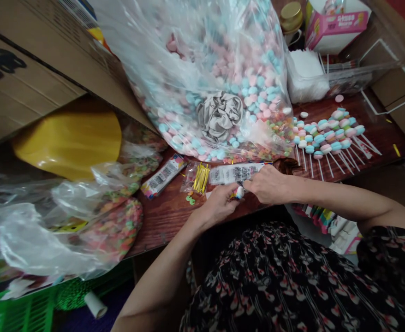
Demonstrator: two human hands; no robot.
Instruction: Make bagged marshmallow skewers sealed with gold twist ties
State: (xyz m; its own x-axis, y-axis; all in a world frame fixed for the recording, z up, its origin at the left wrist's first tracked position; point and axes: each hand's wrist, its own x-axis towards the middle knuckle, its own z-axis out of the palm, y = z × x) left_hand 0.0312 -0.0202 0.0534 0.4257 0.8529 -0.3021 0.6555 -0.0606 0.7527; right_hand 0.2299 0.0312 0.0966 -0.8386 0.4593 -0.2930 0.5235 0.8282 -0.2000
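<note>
My left hand (216,205) grips a small pastel candy (238,192) at the fingertips, close to my right hand (265,184). The fingers of my right hand pinch the edge of a printed plastic strip (235,174) with barcode-like marks, and they nearly touch the candy. Just left of my hands, a small clear bag of gold twist ties (200,178) lies on the wooden table (169,216). Several finished candy lollipops on white sticks (327,138) lie to the right. A huge clear bag of pink and blue candies (205,78) stands behind my hands.
Cardboard boxes (26,69) overhang the upper left, above a yellow plastic object (69,143). Clear bags of multicoloured candy (114,230) pile at the table's left. A pink box (336,27) and white packets (306,76) stand at the back right. A green crate (26,309) sits below.
</note>
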